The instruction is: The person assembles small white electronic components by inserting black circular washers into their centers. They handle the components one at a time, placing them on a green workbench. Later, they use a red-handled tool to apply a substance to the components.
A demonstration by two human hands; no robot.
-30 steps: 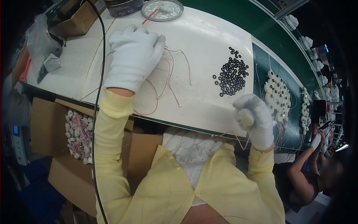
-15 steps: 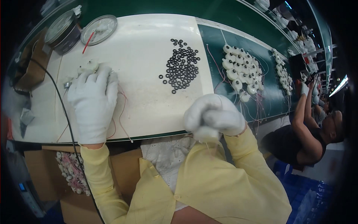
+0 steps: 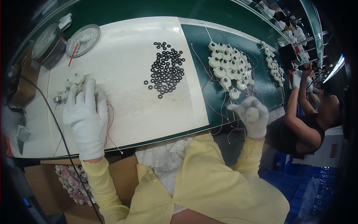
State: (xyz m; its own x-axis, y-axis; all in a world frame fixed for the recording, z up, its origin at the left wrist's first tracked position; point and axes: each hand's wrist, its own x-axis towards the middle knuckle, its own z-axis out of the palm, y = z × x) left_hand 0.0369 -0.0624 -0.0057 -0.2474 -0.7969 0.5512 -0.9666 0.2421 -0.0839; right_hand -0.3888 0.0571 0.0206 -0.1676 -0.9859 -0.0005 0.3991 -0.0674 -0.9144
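Note:
Near the front edge of the green mat, my gloved right hand (image 3: 256, 121) is closed around a round white wired part (image 3: 252, 114), its thin wires hanging below. Several similar white parts with black rings on top (image 3: 233, 64) sit in a cluster just beyond it. On the left of the white board, my gloved left hand (image 3: 86, 119) lies with its fingers stretched out. Its fingertips reach small white motor-like parts (image 3: 78, 78), partly hidden by them. Pink and white wires (image 3: 110, 123) trail beside this hand. Small black rings (image 3: 164, 71) lie loose in the middle of the board.
A grey round can (image 3: 48, 46), a lid (image 3: 85, 39) with a red stick, and a cardboard box (image 3: 24, 82) stand at the far left. A black cable crosses there. Below is an open carton of wired parts (image 3: 72, 183). Another person (image 3: 309, 123) works at the right.
My right hand has moved right with the white part, from in front of me to the mat's front edge. My left hand stays by the small parts, its fingers more spread. The view has shifted.

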